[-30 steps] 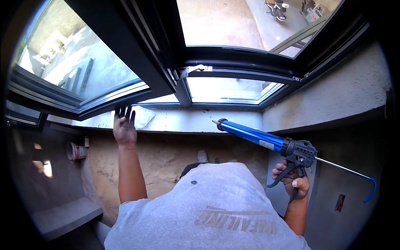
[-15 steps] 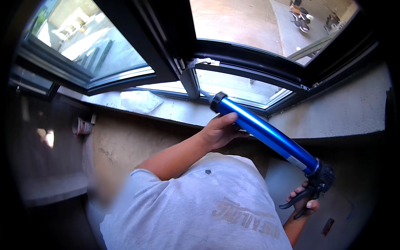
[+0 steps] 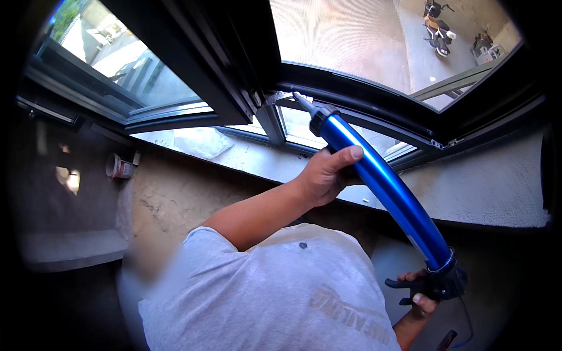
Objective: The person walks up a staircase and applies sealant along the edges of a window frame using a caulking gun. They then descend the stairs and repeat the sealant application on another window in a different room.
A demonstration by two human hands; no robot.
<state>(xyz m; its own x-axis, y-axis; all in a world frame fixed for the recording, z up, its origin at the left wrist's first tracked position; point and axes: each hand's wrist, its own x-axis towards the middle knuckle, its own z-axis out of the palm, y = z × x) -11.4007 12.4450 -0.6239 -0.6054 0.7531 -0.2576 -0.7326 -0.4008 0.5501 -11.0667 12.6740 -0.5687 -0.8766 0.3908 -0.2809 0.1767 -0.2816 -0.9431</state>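
A caulking gun [image 3: 389,184] with a long blue barrel and black ends slants across in front of me, its handle low at the right. My left hand [image 3: 328,175] is closed around the barrel from below, near the front, with the thumb lying along its side. My right hand [image 3: 422,303] grips the black handle, its fingers by the trigger lever. The grey nozzle [image 3: 305,103] points up at the dark window frame [image 3: 363,96], beside a metal hinge arm [image 3: 282,97]. Whether its tip touches the frame, I cannot tell.
An open window sash [image 3: 193,70] stands at the left. Beneath it, a clear plastic bag [image 3: 202,142] lies on the pale sill [image 3: 480,196]. A small tub [image 3: 121,168] sits at the left. Below my right hand hangs a cord [image 3: 470,322] near a red-and-black object [image 3: 448,339].
The caulking gun's front end has risen, bringing the nozzle up from the lower pane to the hinge arm. Its handle end has lowered slightly. Both hands have kept hold.
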